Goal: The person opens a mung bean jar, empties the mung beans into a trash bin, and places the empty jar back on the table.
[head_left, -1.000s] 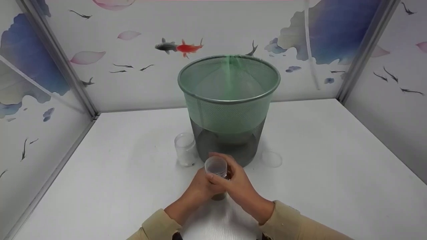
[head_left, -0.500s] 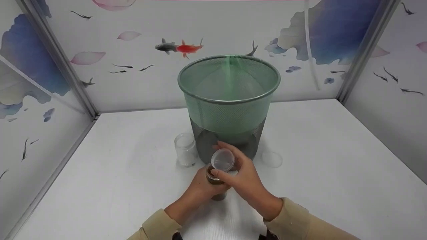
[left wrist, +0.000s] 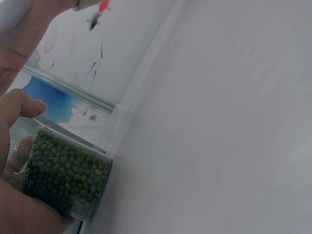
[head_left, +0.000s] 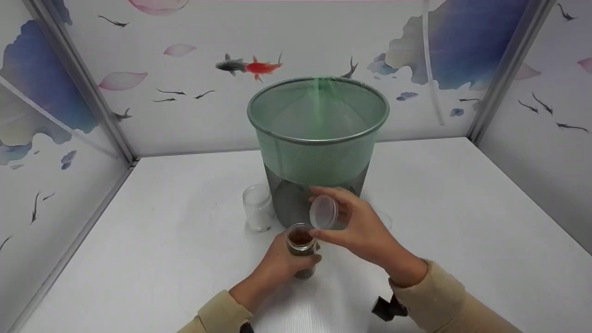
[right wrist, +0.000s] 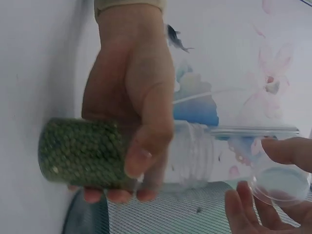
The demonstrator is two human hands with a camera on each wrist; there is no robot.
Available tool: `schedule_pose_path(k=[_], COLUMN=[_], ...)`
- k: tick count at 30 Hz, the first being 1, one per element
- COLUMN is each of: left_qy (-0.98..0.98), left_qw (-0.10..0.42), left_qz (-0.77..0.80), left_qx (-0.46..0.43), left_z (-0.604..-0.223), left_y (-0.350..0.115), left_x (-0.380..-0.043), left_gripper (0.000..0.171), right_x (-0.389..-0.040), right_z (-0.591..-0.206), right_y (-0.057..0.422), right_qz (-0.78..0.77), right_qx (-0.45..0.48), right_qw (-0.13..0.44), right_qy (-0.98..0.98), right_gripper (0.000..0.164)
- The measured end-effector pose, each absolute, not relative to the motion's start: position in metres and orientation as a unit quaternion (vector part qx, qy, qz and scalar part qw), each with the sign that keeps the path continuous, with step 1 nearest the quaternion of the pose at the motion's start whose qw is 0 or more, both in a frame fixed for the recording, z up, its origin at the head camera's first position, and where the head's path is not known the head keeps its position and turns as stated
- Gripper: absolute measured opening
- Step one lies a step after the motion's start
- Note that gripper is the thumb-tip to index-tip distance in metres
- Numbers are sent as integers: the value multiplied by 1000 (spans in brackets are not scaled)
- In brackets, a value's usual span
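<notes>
My left hand point(head_left: 279, 260) grips a clear screw-top jar point(head_left: 301, 248) upright at the table's front middle. Its top is uncovered. Green beans point(right wrist: 83, 151) like mung beans fill the lower part, as both wrist views show. Up and to the right of the jar's mouth, my right hand point(head_left: 370, 233) holds a clear round lid point(head_left: 323, 212) tilted on edge between thumb and fingers. The lid is apart from the jar. Left of the waste bin stands a second clear jar point(head_left: 257, 208), uncovered, with little visible inside.
A mesh waste bin point(head_left: 319, 159) with a green liner stands behind both hands. Partly hidden by my right hand, another clear round lid point(head_left: 386, 221) lies on the white table point(head_left: 185, 222). Printed panels point(head_left: 185, 120) enclose the back and sides.
The lid has come off the jar's mouth. My right hand has carried it up and to the right, tilting it, while the left hand and jar have hardly moved.
</notes>
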State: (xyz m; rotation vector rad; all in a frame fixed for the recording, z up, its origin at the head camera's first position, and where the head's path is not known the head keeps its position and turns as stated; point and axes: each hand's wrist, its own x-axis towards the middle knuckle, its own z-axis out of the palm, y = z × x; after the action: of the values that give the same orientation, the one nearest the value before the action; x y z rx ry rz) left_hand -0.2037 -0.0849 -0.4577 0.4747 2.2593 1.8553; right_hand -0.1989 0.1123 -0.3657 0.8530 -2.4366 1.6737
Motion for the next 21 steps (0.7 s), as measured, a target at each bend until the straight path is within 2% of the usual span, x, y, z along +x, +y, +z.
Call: schedule_pose_path(k=[6, 17, 21], left_qy=[763, 765, 765], left_qw=[89, 79, 78], left_qz=[621, 620, 621], left_qx=[155, 156, 151], left_z=[-457, -458, -458], left_y=[-85, -84, -83], left_x=[-203, -202, -202], left_gripper=[50, 48, 48], right_x=[-199, -209, -214], right_z=[-348, -358, -369], right_y=[130, 144, 144], right_qz=[459, 309, 227], right_qx=[324, 336, 310], right_qw=[-14, -90, -108], right_qy=[-827, -885, -917], right_gripper=[75, 53, 52])
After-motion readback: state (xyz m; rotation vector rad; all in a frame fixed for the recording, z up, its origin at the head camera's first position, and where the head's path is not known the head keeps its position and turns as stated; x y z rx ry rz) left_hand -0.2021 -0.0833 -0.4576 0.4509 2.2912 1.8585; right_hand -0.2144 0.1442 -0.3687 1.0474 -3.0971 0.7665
